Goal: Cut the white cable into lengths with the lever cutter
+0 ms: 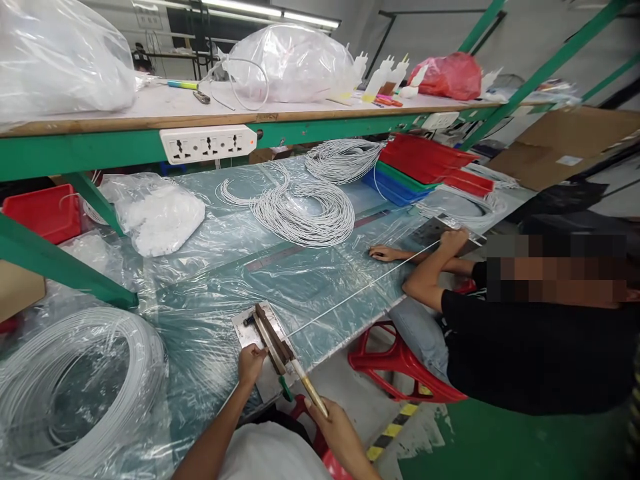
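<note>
A lever cutter (270, 337) on a metal base plate lies at the table's near edge. My right hand (333, 420) is closed around the end of its long handle. At the cutter's left side, my left hand (251, 365) pinches a thin white cable, part of which trails back along my forearm. On the other side, a straight length of white cable (360, 290) runs from the cutter to a co-worker's hand (454, 239) at a metal plate. The co-worker's other hand (384, 253) rests on the table. My left fingertips partly hide the cable at the blade.
A large cable coil (135, 360) lies at left, with more coiled cable (325, 217) at the back. Stacked trays (400, 183) stand near the plastic-covered table's far side. A green shelf post (65, 267) slants down at left. A person sits at right on a red stool (385, 363).
</note>
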`<state>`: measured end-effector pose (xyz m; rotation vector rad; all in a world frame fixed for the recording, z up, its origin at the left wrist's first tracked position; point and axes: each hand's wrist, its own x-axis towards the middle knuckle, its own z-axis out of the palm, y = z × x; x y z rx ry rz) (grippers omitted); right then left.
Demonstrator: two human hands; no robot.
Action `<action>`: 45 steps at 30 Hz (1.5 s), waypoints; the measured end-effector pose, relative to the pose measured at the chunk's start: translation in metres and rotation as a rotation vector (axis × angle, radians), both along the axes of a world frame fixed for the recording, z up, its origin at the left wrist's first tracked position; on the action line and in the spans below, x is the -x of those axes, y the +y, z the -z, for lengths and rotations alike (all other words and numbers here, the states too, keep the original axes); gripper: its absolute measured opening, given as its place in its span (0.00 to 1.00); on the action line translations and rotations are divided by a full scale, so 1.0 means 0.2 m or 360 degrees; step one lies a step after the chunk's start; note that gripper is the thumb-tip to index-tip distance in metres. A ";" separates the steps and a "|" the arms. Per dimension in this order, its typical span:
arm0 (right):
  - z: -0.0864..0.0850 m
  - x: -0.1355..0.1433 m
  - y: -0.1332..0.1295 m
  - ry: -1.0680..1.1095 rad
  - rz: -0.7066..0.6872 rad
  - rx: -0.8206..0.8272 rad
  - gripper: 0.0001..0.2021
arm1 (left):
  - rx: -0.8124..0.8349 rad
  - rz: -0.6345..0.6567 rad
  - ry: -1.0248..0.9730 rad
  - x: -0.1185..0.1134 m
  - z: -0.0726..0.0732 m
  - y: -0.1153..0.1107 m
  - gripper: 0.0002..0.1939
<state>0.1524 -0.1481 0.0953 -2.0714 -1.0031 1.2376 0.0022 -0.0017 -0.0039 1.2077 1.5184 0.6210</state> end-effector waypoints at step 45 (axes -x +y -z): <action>-0.47 0.48 0.45 0.1432 -0.1691 -0.0097 0.26 | -0.0685 -0.0570 -0.1042 0.31 -1.40 0.24 0.17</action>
